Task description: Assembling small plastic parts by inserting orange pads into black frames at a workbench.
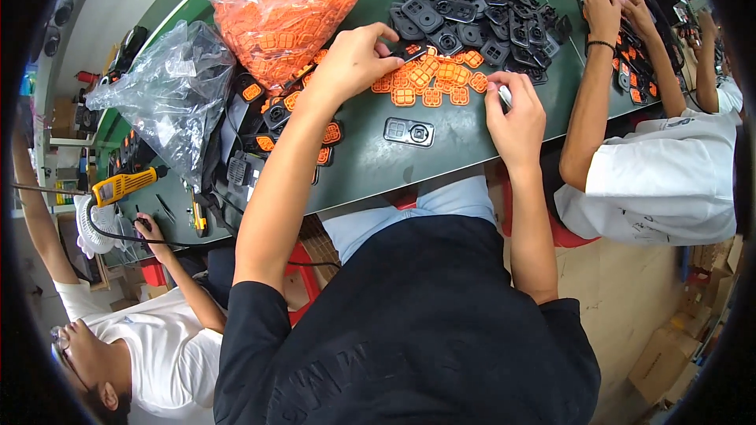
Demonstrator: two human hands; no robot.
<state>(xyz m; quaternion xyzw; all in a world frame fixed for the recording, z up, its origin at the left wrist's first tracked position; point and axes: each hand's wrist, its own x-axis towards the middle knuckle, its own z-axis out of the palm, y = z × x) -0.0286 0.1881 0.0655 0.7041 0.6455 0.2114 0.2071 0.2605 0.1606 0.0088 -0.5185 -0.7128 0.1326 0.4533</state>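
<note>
My left hand (358,63) reaches over the far part of the table, thumb and bent fingers apart, at the left edge of a pile of orange button pads (431,77). Just beyond its fingertips lies a small black part (411,50); I cannot make out whether they touch. To the right of the pads, my right hand (516,118) is closed around a small white object (505,97), mostly covered by the fingers. Between my hands, nearer to me, one black casing (409,132) with a round opening lies flat on the green table (358,161).
A heap of black casings (480,12) rises behind the pads. At left stand a bag of orange pads (283,20), a crumpled clear bag (177,94) and casings with orange pads (331,134). A yellow tool (126,186) lies further left. Co-workers sit on both sides.
</note>
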